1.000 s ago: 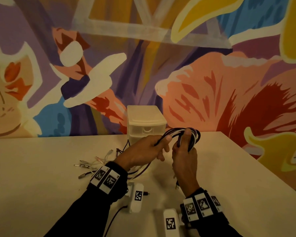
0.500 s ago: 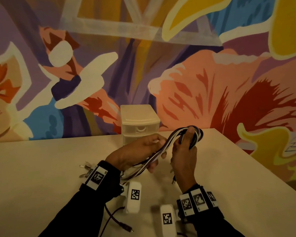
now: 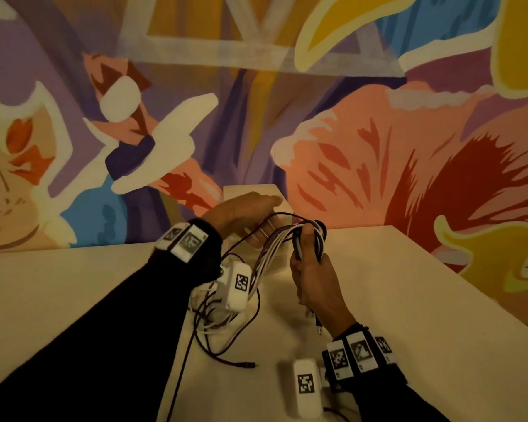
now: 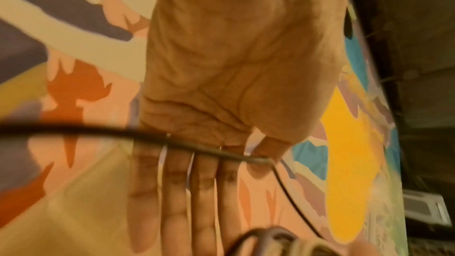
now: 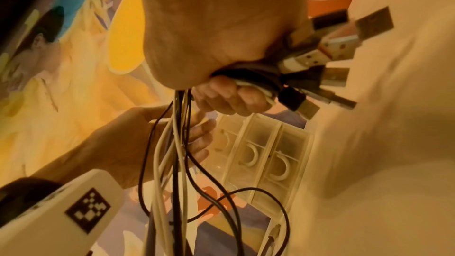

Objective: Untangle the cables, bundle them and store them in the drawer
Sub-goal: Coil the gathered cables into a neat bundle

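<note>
My right hand (image 3: 313, 274) grips a looped bundle of white and dark cables (image 3: 305, 236) in a fist above the table. In the right wrist view several USB plugs (image 5: 320, 55) stick out of the right hand (image 5: 221, 36). My left hand (image 3: 244, 213) is raised left of the bundle with straight fingers. A thin dark cable (image 4: 197, 149) lies across the base of the left hand's fingers (image 4: 177, 192). Loose strands (image 5: 172, 163) hang from the bundle past the left hand (image 5: 128, 143). The small translucent drawer unit (image 3: 276, 260) stands behind both hands with its drawers (image 5: 265, 155) closed.
More tangled white and dark cable (image 3: 217, 318) lies on the beige table (image 3: 73, 300) under the left wrist. A dark cable end (image 3: 247, 365) trails toward me. A painted wall (image 3: 348, 147) rises just behind the drawer unit; the table's right edge (image 3: 470, 296) runs diagonally.
The left hand has let go of the strands it held, risen and straightened its fingers, with one dark cable now draped over them. The right hand still grips the bundle.
</note>
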Action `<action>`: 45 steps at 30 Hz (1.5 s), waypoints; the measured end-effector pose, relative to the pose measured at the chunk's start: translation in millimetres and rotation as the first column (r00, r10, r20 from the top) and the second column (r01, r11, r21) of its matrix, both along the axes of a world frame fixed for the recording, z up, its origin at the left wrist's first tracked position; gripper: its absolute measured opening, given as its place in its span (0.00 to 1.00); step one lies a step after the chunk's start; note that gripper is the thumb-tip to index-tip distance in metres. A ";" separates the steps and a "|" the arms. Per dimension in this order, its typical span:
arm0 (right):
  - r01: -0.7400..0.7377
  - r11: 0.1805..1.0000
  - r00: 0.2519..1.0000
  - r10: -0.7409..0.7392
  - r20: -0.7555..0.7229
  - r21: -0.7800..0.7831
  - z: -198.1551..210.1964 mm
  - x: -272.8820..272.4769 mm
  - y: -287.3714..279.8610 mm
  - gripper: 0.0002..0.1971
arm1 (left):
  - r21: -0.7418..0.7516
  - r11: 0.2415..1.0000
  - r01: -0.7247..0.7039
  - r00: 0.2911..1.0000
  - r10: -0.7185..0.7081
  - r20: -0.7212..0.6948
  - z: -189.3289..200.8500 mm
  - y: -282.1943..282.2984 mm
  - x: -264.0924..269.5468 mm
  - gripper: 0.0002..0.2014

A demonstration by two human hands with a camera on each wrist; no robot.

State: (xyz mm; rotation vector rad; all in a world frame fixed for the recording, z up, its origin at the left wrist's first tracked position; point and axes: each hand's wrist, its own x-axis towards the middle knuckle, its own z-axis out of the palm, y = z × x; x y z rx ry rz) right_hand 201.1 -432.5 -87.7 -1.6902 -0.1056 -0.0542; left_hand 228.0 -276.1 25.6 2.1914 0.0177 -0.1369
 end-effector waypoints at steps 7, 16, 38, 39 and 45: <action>-0.015 0.997 0.997 0.021 0.077 -0.081 1.3 -3.8 1.2 0.41 | 0.148 0.972 0.184 0.967 -0.152 -0.206 19.3 -14.6 -6.8 0.41; 0.083 0.995 0.996 -0.084 0.008 0.047 3.1 0.0 -4.5 0.38 | -0.379 0.917 0.124 0.949 -0.222 -0.225 -39.4 -4.3 -14.5 0.31; -0.395 0.915 0.917 0.388 -0.094 -0.078 17.1 -12.5 -10.1 0.13 | -0.262 0.888 0.378 0.925 -0.355 0.134 -22.2 0.5 -31.9 0.18; -0.401 0.912 0.915 0.393 -0.091 -0.088 18.3 -13.8 -11.0 0.13 | -0.194 0.909 0.369 0.928 -0.352 0.118 -14.5 2.7 -33.9 0.21; -0.333 0.936 0.942 0.326 -0.073 -0.117 14.1 -12.9 -6.7 0.15 | 0.454 0.881 0.130 0.947 -0.247 0.207 4.4 -7.2 -33.3 0.19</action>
